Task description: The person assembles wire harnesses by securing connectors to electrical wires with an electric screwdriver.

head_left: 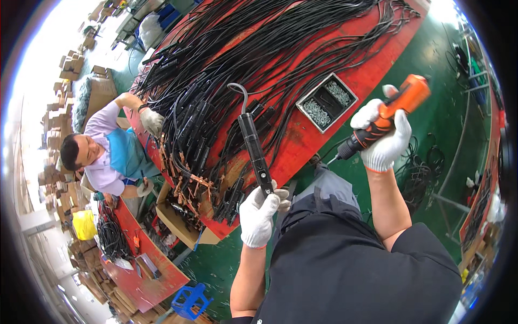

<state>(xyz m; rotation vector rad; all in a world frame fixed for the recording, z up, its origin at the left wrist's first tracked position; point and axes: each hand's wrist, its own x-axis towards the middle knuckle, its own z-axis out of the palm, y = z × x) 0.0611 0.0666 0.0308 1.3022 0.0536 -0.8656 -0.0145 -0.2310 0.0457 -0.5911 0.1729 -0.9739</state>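
Note:
White knit gloves cover both of my hands. Closed around the lower end of a long black plastic housing (251, 141) is my left hand (259, 211). Two screw heads show on that housing near my fingers, and a grey cable curves out of its far end. To the right, my right hand (387, 137) grips an orange and black cordless screwdriver (408, 96). Its bit points down and to the left, apart from the housing. Between my hands and the cable pile, a tray of screws (327, 102) rests on the red table (294, 154).
Bundles of black cables (259, 38) spread over the table, with more black housings (197, 116) and copper-coloured clamps (186, 175) at its left. A co-worker (110, 146) sits on the left, gloved hand near the pile. A cardboard box (186, 232) and blue stool (191, 301) stand below.

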